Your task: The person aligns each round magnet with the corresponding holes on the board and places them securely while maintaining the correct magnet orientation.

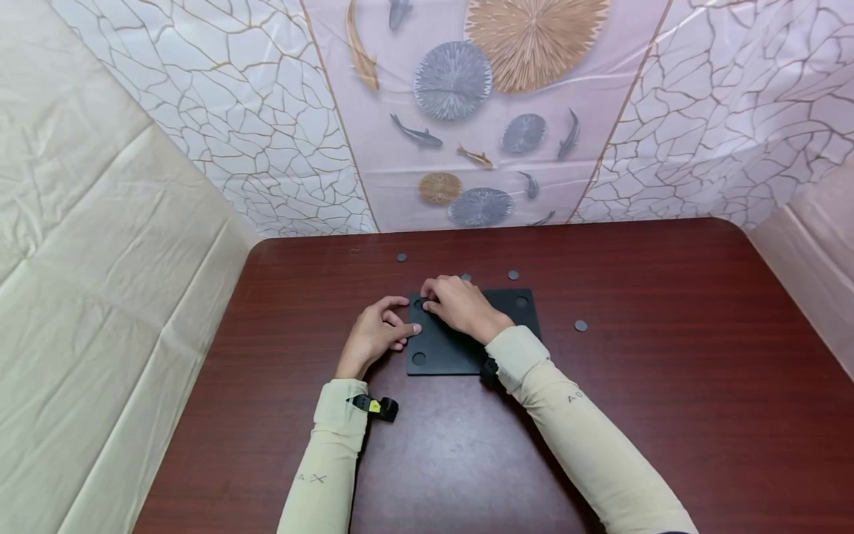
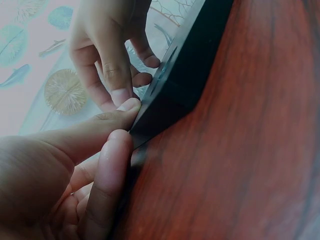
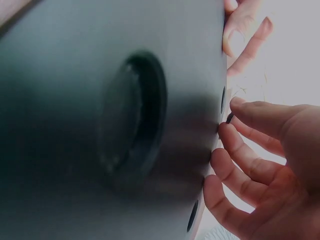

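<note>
A flat black plate (image 1: 443,356) with round recesses lies on the table. At its left edge, my left hand (image 1: 373,334) holds the plate, thumb on top and curled fingers against the side. My right hand (image 1: 462,305) reaches over the plate to the far left recess (image 1: 419,303). Between its thumb and index finger it pinches a small dark disc (image 3: 230,118), seen edge-on in the right wrist view. Its other fingertips touch the plate. Other recesses show at the near left (image 1: 419,359) and far right (image 1: 523,302); the right forearm hides part of the plate.
Loose grey discs lie on the reddish-brown table (image 1: 267,415): one behind the plate at left (image 1: 402,257), one partly behind the right hand (image 1: 466,277), another at the back (image 1: 513,275), and one to the right (image 1: 581,326). Patterned cloth (image 1: 287,111) hangs behind the table.
</note>
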A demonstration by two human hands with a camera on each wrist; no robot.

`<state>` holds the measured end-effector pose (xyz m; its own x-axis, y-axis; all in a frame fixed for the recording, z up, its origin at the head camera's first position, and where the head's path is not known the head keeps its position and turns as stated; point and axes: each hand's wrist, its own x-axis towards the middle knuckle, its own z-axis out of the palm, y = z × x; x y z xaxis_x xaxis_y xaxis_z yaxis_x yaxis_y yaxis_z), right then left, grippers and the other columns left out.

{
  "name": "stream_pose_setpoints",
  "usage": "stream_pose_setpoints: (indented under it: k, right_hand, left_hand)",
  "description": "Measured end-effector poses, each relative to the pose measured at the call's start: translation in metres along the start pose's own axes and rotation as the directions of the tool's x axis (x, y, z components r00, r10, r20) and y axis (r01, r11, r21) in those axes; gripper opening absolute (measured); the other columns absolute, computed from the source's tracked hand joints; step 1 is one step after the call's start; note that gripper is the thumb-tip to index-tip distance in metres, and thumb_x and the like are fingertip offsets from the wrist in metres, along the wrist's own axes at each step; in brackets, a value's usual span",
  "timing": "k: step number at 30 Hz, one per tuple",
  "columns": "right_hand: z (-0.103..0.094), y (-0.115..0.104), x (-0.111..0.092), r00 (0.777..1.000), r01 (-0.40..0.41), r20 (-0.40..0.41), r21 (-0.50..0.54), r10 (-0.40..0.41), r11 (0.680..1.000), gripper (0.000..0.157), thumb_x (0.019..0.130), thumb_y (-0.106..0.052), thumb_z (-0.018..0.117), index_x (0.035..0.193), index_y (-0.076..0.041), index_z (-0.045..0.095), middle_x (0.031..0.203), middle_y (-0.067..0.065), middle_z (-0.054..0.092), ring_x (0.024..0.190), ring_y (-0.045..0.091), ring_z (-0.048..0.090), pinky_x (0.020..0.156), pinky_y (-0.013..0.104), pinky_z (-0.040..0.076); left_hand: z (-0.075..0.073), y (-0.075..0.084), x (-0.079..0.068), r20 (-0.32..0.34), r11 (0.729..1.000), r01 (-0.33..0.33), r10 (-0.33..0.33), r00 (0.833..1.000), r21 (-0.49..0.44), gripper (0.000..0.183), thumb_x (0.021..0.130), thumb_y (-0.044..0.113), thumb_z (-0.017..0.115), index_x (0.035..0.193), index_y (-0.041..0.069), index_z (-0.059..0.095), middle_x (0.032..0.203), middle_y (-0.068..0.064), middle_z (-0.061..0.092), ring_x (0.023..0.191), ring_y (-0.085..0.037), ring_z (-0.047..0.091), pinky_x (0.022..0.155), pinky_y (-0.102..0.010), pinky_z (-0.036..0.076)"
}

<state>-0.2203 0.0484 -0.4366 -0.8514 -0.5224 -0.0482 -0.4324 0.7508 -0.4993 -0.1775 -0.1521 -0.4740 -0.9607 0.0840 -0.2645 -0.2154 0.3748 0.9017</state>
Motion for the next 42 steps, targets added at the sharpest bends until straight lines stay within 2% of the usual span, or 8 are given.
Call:
stream_pose_setpoints:
  k: [17,22,26,34,42]
  right_hand:
    - [0.007,-0.006,0.009,0.999,-0.043,-0.031,-0.045,0.042,0.998,0.018,0.104,-0.021,0.071,0.116,-0.008,0.074,0.106,0.008,0.07,0.092,0.02,0.068,0.08,0.036,0.058]
    - [0.009,-0.008,0.008,0.993,-0.105,-0.045,0.042,0.107,0.994,0.012,0.102,-0.017,0.073,0.111,-0.009,0.075,0.102,0.006,0.072,0.083,0.018,0.068,0.075,0.034,0.058]
    - [0.011,-0.011,0.007,0.991,-0.113,-0.064,0.1,0.12,0.989,0.011,0.101,-0.014,0.073,0.11,-0.007,0.077,0.106,0.008,0.074,0.084,0.018,0.069,0.075,0.033,0.059]
    - [0.015,-0.016,0.004,0.99,-0.074,-0.116,0.091,0.084,0.993,0.011,0.102,-0.012,0.071,0.105,-0.006,0.08,0.106,0.009,0.077,0.085,0.018,0.072,0.075,0.033,0.06]
    - [0.016,-0.017,0.003,0.99,-0.088,-0.105,0.101,0.099,0.991,0.013,0.104,-0.01,0.069,0.11,-0.005,0.079,0.112,0.01,0.077,0.092,0.019,0.073,0.08,0.034,0.061]
  left_hand:
    - [0.001,0.002,0.002,-0.001,1.0,-0.015,0.015,1.0,-0.001,0.055,0.089,0.013,0.088,0.139,0.016,0.065,0.082,-0.007,0.069,0.063,-0.016,0.068,0.059,-0.029,0.061]
    - [0.002,0.001,0.002,0.007,1.0,-0.013,0.013,1.0,0.009,0.056,0.089,0.015,0.088,0.14,0.017,0.064,0.082,-0.007,0.069,0.063,-0.016,0.068,0.06,-0.029,0.061]
    - [0.001,0.001,0.0,0.005,1.0,-0.003,0.003,1.0,0.005,0.056,0.089,0.015,0.088,0.14,0.017,0.064,0.082,-0.008,0.069,0.064,-0.017,0.068,0.06,-0.029,0.061]
    - [0.0,-0.001,-0.002,0.001,1.0,0.003,-0.003,1.0,0.003,0.057,0.089,0.014,0.088,0.141,0.017,0.063,0.084,-0.008,0.069,0.065,-0.018,0.068,0.061,-0.029,0.061]
    - [0.003,-0.001,-0.001,0.003,1.0,-0.003,0.003,1.0,-0.006,0.058,0.088,0.013,0.088,0.141,0.016,0.064,0.082,-0.008,0.068,0.064,-0.017,0.067,0.06,-0.028,0.06]
